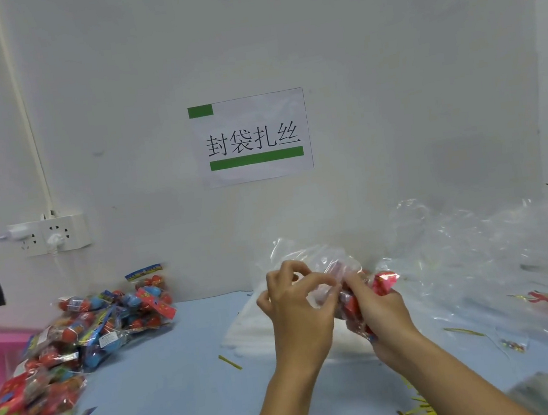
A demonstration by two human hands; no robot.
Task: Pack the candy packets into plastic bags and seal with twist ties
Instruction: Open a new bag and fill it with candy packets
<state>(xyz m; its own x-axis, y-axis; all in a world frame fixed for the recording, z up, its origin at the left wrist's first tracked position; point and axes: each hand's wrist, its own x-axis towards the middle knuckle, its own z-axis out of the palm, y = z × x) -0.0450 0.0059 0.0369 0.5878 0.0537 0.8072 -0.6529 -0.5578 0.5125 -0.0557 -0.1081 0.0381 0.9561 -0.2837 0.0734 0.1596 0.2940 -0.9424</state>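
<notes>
Between both hands (335,298): bagged candy (355,304)

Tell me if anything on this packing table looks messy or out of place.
Gold twist ties lie scattered instead of gathered: one alone on the blue table left of the hands, more near the front edge. The heap of candy packets sprawls loosely at left.

A heap of candy packets (85,337) lies along the table's (170,385) left edge. Loose plastic bags (485,250) spread over the right side, reaching the back edge. A stack of flat bags (247,334), probably, sits mid-table behind a twist tie (230,362). More ties (420,410) lie at the front edge.
</notes>
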